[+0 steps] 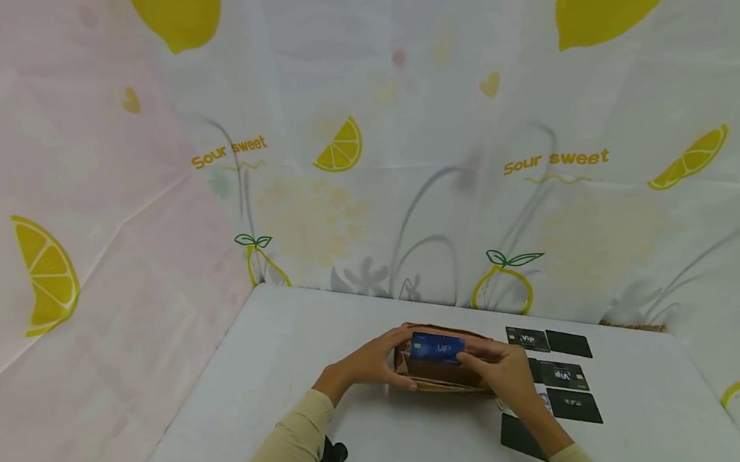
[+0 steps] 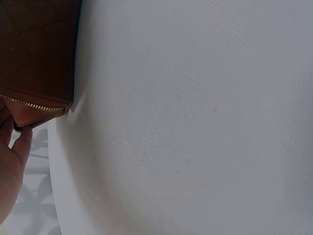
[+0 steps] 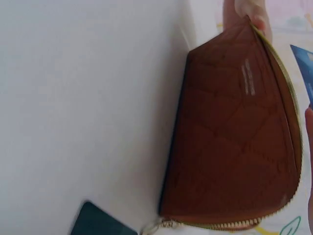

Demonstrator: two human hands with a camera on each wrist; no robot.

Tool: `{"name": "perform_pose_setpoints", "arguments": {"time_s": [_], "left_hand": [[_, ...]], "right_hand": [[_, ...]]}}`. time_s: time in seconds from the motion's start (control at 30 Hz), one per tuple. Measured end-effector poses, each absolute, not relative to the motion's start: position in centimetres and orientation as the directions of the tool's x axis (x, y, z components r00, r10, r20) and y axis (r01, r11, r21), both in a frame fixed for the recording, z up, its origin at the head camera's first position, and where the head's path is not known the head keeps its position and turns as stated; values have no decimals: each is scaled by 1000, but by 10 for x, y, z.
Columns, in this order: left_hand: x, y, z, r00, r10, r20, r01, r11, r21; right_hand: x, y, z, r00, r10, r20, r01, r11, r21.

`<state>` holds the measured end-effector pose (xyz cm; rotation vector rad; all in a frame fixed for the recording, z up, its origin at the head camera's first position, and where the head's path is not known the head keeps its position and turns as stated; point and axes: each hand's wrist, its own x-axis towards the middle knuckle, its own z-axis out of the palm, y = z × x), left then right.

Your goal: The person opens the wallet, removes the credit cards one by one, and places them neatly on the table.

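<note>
A brown quilted zip wallet (image 3: 230, 137) stands unzipped on the white table, its mouth facing up. My left hand (image 1: 377, 360) grips its left end, fingers on the far side and thumb near the front corner. In the left wrist view the gold zip teeth (image 2: 36, 105) run close to my fingers. My right hand (image 1: 507, 374) pinches a blue VIP card (image 1: 436, 346) by its right lower corner, over the wallet's mouth. The card's printed face with a gold chip shows in the head view. Only a fingertip of the right hand appears at the edge of its own wrist view.
Several dark cards, some marked Vip, lie right of the wallet, among them a Vip card (image 1: 563, 375) and a plain black card (image 1: 569, 343). Another dark card (image 1: 522, 436) is partly behind my right forearm. A lemon-print sheet (image 1: 409, 220) hangs behind the white table (image 1: 390, 445).
</note>
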<state>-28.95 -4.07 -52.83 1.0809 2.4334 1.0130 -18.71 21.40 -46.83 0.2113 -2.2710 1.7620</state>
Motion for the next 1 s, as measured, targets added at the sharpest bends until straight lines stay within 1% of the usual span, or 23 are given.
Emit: {"name": "perform_pose_setpoints", "arguments": {"time_s": [0.07,0.2,0.27,0.4,0.6,0.8,0.9,1.0], "left_hand": [[-291,-40,-529,-666,745,26,539,457,707],[-291,-40,-529,-646,762,48,563,433,704],[-291,-40,-529,-648,760,47,569,442,694],[-291,-41,-529,-659,751,34,566,466,680],[-289,-42,-529,-658,752,38,560,456,691],[-289,-43,-528,-655,754,56,568,442,695],[-289,-42,-529,-657,752,51,565,446,694],[-290,-41,-530,-659,751,42,557,450,698]], "right_hand": [[-191,225,-475,-955,56,292,-271,245,-931],[-198,247,-489,-940,100,327,-291,268,-918],[-198,255,-490,-926,127,355,-304,306,-902],[-196,273,-489,-910,192,367,-297,316,-901],[-192,301,-488,-905,304,297,-198,317,-927],[-187,329,-485,-895,386,225,-107,304,-947],[-185,343,-483,-872,438,218,-90,294,-951],[-184,359,-485,-836,493,239,-73,334,-940]]}}
